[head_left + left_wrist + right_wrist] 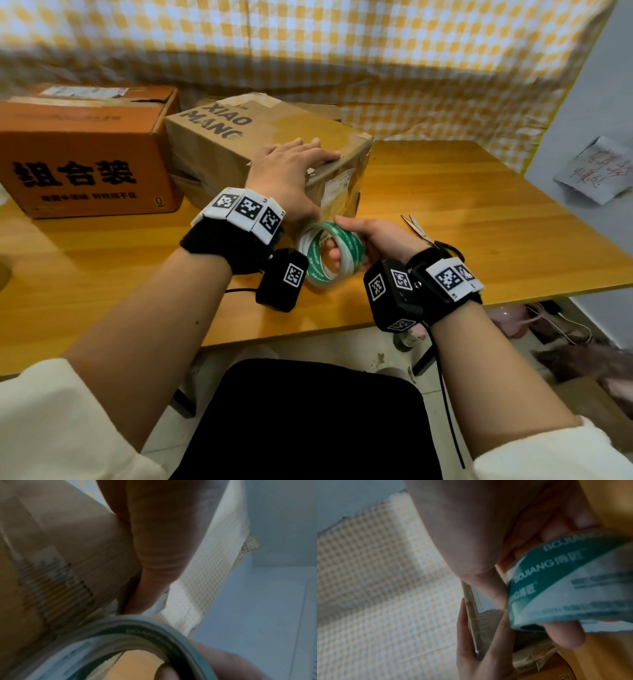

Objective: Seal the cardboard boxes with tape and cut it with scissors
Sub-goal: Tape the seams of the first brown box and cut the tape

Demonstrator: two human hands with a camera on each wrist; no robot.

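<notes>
A worn brown cardboard box (239, 137) printed "XIAO MANG" stands on the wooden table (445, 205). My left hand (291, 164) lies flat on the box's top near its front right corner, fingers straight. My right hand (370, 240) grips a green-and-white tape roll (329, 253) just in front of the box, fingers through its core. The right wrist view shows the tape roll (565, 588) close up with fingers curled round it. In the left wrist view the tape roll (137, 642) sits below my palm beside the box (60, 561). Scissors (424, 234) lie on the table behind my right wrist.
An orange cardboard box (85, 147) with black characters stands left of the brown one. A yellow checked cloth (342, 51) hangs behind the table. A paper note (596, 171) is stuck on the right wall. Bare tabletop stretches to the right.
</notes>
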